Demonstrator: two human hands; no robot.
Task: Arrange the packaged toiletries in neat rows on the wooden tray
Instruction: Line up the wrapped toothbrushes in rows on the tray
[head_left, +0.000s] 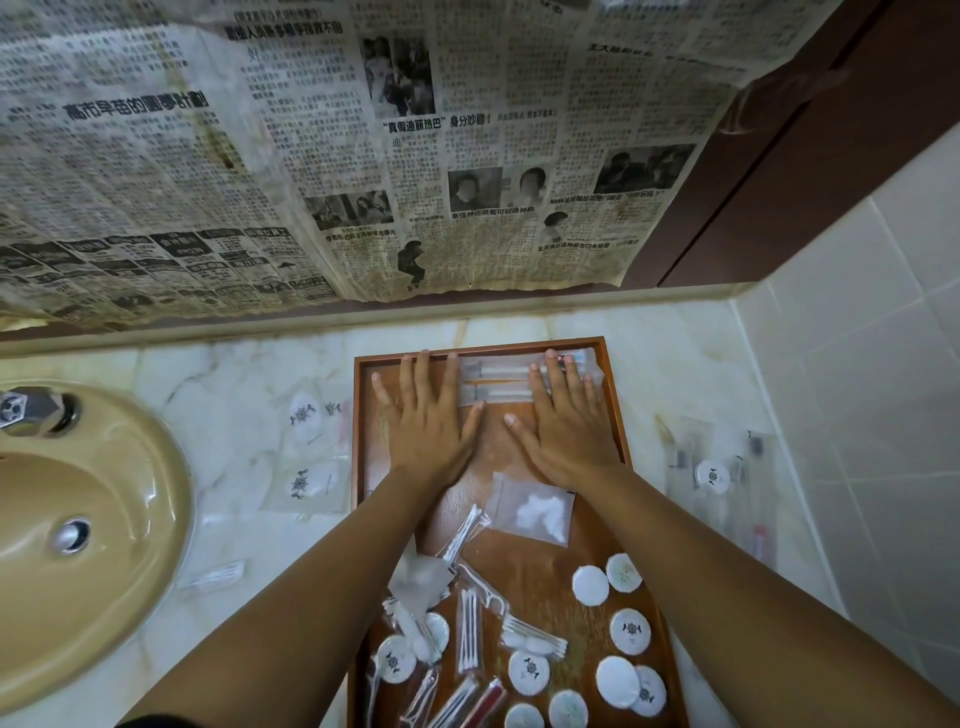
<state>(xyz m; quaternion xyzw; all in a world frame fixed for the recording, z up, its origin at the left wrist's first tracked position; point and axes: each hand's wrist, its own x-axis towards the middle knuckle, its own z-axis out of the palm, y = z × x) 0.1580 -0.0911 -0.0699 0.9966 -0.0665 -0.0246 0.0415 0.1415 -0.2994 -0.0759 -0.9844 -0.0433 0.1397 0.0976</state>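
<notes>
A wooden tray (614, 410) lies on the marble counter. My left hand (426, 415) and my right hand (563, 421) rest flat, fingers spread, at the tray's far end. Both press the ends of long clear toothbrush packets (496, 382) lined up against the far rim. Closer to me on the tray lie a clear bag with white cotton (535, 512), cotton-swab packets (467, 631), floss picks (488, 592) and several round white packaged items (629, 631), all scattered.
A beige sink (78, 530) with its tap (31, 408) is at the left. Clear packets with round white items (306, 452) lie left of the tray; more packets (722, 483) lie right, by the tiled wall. Newspaper (363, 156) covers the wall ahead.
</notes>
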